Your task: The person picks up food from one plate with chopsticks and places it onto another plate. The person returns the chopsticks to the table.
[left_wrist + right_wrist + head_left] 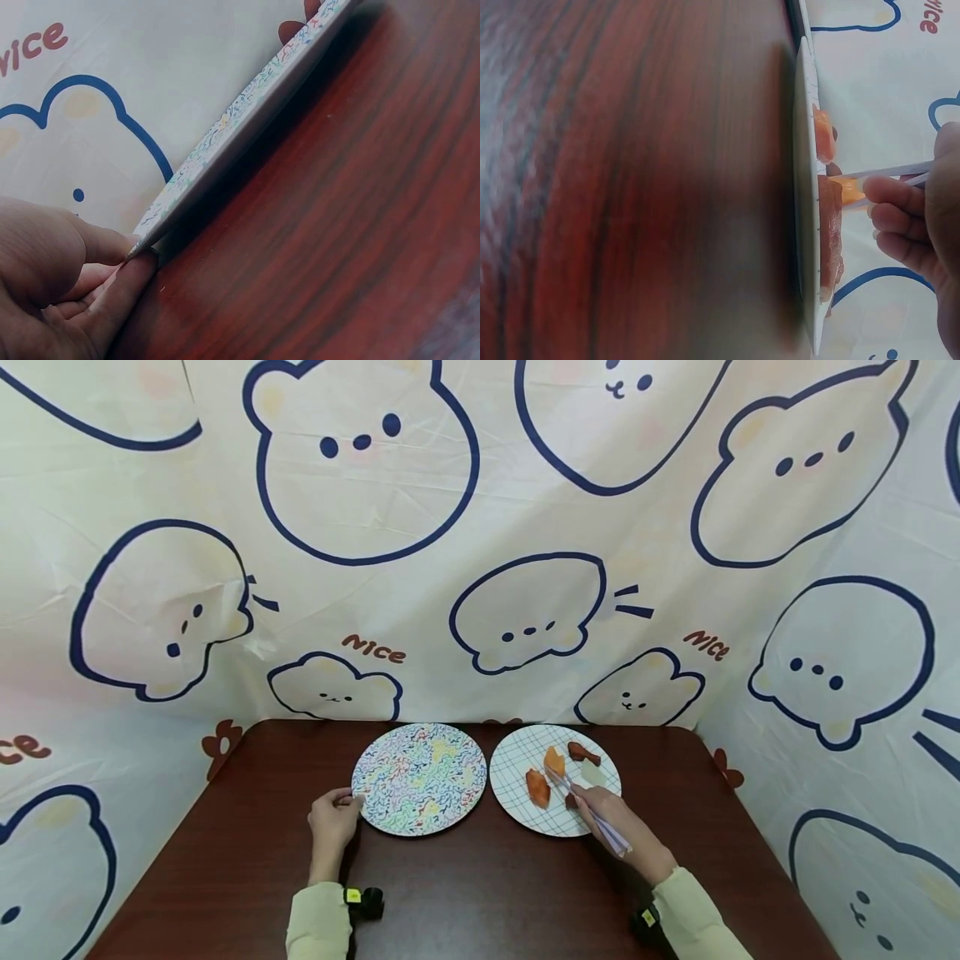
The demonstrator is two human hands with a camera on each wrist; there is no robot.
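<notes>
Pale lilac chopsticks (613,837) are pinched in the right hand (626,821), their tips at an orange food piece (555,761) over the white grid-patterned plate (516,758) on the right; whether the piece touches the plate I cannot tell. Just to its left and nearer lies a glossy reddish-orange chunk (537,787), with a brown drumstick (583,753) at the far right and a pale translucent piece (593,774) nearer than that; a dark brown piece (572,801) is partly hidden by the hand. The left hand (332,817) pinches the left rim of the multicoloured squiggle-patterned plate (420,781) between thumb and fingers. Both plates stand near the far edge of the brown wood-grain table (480,893), just beside each other, before a bear-print cloth (375,602)
</notes>
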